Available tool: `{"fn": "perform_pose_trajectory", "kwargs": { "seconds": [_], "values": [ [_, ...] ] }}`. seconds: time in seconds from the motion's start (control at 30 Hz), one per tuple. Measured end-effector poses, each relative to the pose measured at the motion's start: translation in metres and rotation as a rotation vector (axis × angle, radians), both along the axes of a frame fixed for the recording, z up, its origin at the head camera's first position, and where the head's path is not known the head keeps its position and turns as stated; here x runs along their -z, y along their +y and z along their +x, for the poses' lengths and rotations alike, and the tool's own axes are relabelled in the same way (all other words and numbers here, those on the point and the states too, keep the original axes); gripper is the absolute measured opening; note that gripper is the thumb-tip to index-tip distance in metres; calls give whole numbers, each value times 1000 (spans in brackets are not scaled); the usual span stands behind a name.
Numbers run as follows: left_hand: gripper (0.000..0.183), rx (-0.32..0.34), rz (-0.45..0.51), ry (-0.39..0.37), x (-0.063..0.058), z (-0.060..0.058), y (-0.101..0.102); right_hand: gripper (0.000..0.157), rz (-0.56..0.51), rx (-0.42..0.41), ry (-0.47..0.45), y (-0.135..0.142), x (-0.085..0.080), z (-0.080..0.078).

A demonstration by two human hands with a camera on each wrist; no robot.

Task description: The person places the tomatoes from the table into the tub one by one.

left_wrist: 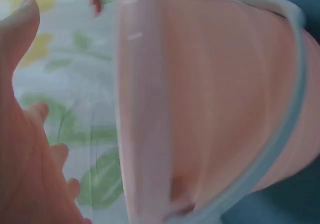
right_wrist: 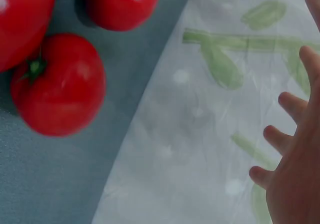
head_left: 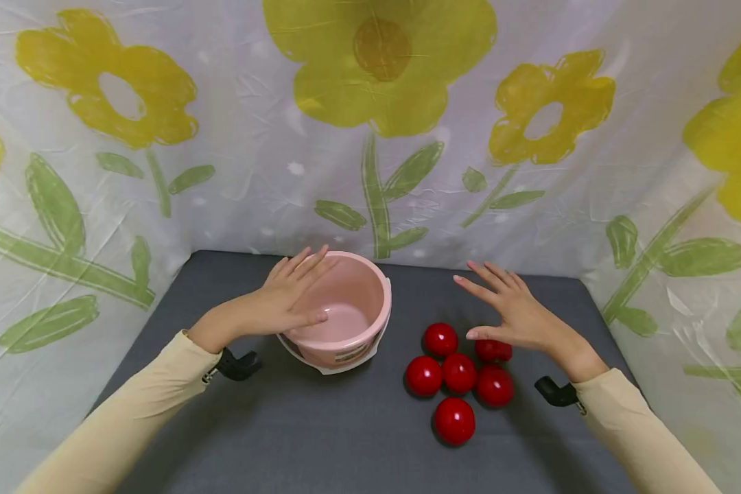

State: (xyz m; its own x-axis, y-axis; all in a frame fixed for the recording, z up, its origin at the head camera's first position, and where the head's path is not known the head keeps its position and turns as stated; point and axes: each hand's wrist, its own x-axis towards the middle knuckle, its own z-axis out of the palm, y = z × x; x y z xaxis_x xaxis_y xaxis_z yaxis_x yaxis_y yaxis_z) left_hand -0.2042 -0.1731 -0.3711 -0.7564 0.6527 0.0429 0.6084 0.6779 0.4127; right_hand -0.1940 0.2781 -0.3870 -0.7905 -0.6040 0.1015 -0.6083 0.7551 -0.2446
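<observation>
A pink bucket with a white handle stands upright on the dark grey table. Over its left rim my left hand hovers with fingers spread; the left wrist view shows a gap between that hand and the bucket's wall. Several red tomatoes lie in a cluster right of the bucket, the nearest tomato a little apart from the others. My right hand is raised over the back of the cluster, partly covering one tomato. A green stem shows on one tomato in the right wrist view.
The grey table ends at the back and sides against a pale sheet printed with yellow flowers. Each wrist wears a black camera mount, the left mount close by the bucket.
</observation>
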Motion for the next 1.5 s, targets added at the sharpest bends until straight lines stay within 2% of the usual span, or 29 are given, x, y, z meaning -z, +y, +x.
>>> {"fn": "perform_pose_trajectory", "kwargs": {
  "seconds": [0.1,0.23,0.4,0.53,0.63,0.73,0.9,1.2,1.5],
  "values": [
    [80,-89,162,-162,0,-9,-20,92,-35,19,-30,6,-2,-3],
    [69,-239,358,-336,5,-19,-44,92,-118,79,-129,18,0,-9],
    [59,-357,501,-544,22,-28,-54,90,-204,144,-267,37,14,-16],
    [55,-407,585,-627,34,-33,-55,84,-291,162,-385,53,36,-21],
    [54,-420,641,-666,39,-34,-56,77,-328,174,-466,64,55,-22],
    [55,-413,708,-736,43,-34,-57,68,-333,172,-521,72,70,-22],
    [59,-378,812,-833,47,-29,-57,58,-358,150,-600,75,86,-22],
    [62,-367,934,-900,47,-22,-51,44,-376,167,-645,75,86,-18],
    [59,-380,962,-937,44,-22,-46,43,-420,146,-676,80,85,-17]
  ]
}}
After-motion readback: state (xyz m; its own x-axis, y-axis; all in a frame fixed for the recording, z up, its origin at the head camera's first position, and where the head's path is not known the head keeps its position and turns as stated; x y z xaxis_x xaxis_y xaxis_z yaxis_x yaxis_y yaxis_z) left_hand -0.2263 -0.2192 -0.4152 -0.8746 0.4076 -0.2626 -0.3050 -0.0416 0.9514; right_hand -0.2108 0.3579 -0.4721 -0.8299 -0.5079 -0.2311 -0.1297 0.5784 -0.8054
